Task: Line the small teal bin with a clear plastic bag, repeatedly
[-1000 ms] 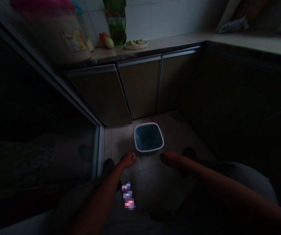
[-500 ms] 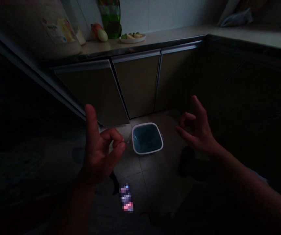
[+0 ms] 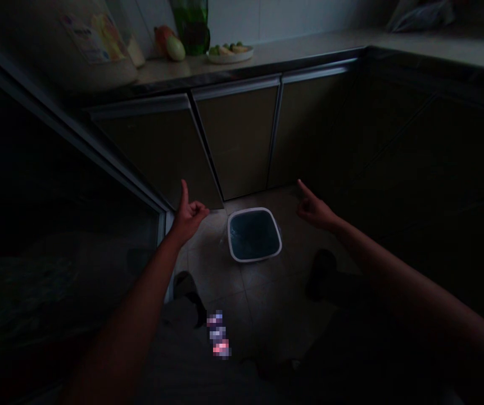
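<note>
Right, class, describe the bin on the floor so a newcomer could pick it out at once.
Start at the kitchen cabinets. On the tiled floor in front sits a square bin. Its white rim and blue inside set it apart.

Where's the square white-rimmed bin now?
In the head view, the square white-rimmed bin sits on the tiled floor, just in front of the lower cabinet doors, between the left hand and right hand, touching neither.
</note>
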The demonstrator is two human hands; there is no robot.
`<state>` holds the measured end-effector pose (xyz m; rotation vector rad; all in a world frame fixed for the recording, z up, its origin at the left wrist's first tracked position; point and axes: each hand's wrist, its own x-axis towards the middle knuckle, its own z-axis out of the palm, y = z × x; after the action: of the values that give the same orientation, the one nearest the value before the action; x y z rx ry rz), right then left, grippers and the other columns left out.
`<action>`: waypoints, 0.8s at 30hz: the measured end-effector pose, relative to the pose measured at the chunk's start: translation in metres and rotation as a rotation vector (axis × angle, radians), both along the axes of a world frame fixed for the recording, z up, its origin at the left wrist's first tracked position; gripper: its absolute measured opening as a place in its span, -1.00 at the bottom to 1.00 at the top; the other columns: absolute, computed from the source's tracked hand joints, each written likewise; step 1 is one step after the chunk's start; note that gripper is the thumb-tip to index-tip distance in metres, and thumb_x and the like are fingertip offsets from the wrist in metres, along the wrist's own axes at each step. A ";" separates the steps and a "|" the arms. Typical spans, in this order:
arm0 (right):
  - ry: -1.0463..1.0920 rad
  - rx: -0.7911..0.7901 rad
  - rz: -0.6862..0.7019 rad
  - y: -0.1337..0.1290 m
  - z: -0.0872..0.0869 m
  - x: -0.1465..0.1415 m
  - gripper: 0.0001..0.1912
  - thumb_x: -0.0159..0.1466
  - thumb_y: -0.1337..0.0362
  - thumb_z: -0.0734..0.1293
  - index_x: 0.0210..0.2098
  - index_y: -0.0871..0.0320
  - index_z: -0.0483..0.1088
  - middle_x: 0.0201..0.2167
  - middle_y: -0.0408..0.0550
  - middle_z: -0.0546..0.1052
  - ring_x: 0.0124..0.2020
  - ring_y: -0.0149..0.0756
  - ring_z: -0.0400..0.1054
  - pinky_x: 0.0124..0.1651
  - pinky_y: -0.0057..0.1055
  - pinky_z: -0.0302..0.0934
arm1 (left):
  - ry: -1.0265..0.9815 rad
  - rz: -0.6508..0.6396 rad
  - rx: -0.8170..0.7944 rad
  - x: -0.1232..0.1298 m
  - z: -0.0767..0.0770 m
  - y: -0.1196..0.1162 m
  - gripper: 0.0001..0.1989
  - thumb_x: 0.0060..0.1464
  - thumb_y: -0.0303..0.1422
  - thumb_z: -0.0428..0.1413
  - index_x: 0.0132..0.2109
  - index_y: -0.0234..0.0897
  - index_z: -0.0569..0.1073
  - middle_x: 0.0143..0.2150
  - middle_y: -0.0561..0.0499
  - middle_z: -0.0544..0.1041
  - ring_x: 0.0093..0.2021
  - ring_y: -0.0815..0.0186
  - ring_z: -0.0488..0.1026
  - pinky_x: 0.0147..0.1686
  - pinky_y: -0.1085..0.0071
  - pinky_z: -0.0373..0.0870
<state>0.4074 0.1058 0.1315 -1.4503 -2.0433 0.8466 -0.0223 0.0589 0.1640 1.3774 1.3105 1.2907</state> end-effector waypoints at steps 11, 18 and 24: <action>-0.392 -0.243 0.312 -0.047 -0.061 -0.060 -0.74 0.36 0.30 0.32 -0.01 0.15 0.56 -0.05 0.04 0.64 -0.13 -0.23 0.51 -0.13 -0.44 0.26 | 0.462 -0.438 -0.427 0.036 -0.074 -0.043 -0.52 0.08 -0.24 0.22 0.15 -0.24 0.49 -0.41 0.11 0.50 -0.41 0.33 0.44 -0.38 0.44 0.31; -0.468 -0.353 0.502 -0.075 -0.100 -0.079 -0.72 0.35 0.30 0.33 0.01 0.18 0.58 0.01 0.10 0.62 -0.01 -0.16 0.49 -0.02 -0.41 0.28 | 0.803 -0.779 -0.580 0.057 -0.113 -0.081 -0.50 0.10 -0.22 0.24 0.19 -0.16 0.55 -0.20 -0.05 0.65 -0.21 0.16 0.58 -0.24 0.36 0.41; -0.471 -0.492 0.562 -0.064 -0.099 -0.086 -0.70 0.30 0.25 0.39 -0.01 0.17 0.58 0.05 0.10 0.61 0.05 -0.11 0.48 0.05 -0.33 0.31 | 0.919 -0.868 -0.652 0.064 -0.121 -0.091 -0.38 0.17 -0.18 0.20 0.35 -0.17 0.45 0.05 -0.16 0.65 0.01 0.04 0.60 -0.01 0.24 0.46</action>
<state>0.3215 0.0415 0.0329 -1.4242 -2.8186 1.4188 0.0416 -0.0325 0.0428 1.7611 1.2377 -0.3971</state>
